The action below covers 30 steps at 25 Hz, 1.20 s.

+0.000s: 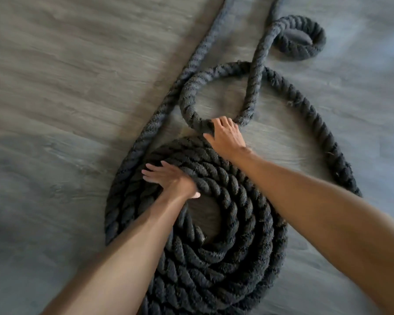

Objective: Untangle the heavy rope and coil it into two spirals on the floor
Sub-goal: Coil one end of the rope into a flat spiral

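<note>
Grey wood-grain floor (55, 87) is spreading under everything, blurred in places by the camera's motion. Dark, thick twisted rope (305, 105) is lying on it in several parts. The biggest part, a large spiral (225, 258) of several tight turns, is sitting directly beneath both forearms, with a bare patch of floor showing at its centre.

From the spiral's right side the rope is sweeping out in a wide arc to the right of the right hand and curving back beyond it into a loose loop (187, 94), which is crossing over itself just beyond that hand's fingers. A long straight stretch (191, 62) is running beyond the left hand, touching the spiral's outer edge. Farthest beyond the right hand, a small coil (314, 30) is curling around what looks like the rope's wrapped end, though the blur makes that uncertain.

The left hand (171, 180) is pressing down on the spiral's far turns, its fingers spread and straight and its thumb lying at the inner edge. The right hand (226, 136) is reaching just past the spiral, its fingers curling over the bottom of the loose loop and gripping it.
</note>
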Each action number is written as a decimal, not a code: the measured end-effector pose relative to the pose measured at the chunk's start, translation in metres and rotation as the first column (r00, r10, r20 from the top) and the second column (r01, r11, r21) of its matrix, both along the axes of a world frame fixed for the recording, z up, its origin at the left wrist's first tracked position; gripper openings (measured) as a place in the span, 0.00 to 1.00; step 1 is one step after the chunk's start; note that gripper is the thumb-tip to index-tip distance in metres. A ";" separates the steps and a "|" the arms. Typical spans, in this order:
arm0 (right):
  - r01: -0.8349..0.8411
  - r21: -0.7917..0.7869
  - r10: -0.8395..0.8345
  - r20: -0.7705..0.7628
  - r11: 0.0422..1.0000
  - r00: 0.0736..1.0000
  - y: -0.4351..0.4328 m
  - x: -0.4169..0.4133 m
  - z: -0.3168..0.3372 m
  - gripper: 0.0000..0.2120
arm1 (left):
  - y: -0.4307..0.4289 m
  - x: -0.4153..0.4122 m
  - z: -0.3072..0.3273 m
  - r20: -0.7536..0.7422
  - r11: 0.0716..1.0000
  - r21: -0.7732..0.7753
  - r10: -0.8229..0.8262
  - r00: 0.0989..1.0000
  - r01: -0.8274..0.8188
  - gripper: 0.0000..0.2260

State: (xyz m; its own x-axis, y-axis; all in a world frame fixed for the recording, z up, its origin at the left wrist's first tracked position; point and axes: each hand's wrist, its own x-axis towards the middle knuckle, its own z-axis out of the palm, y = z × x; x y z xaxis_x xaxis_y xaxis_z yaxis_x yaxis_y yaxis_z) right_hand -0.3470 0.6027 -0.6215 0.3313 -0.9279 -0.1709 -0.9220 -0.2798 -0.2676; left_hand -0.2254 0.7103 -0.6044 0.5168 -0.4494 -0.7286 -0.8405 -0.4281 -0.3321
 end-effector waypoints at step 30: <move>0.613 0.103 -0.560 -0.311 0.783 0.768 0.174 -0.260 0.030 0.36 | -0.073 -0.197 -0.018 -0.325 0.549 -0.763 -0.782 0.532 0.341 0.21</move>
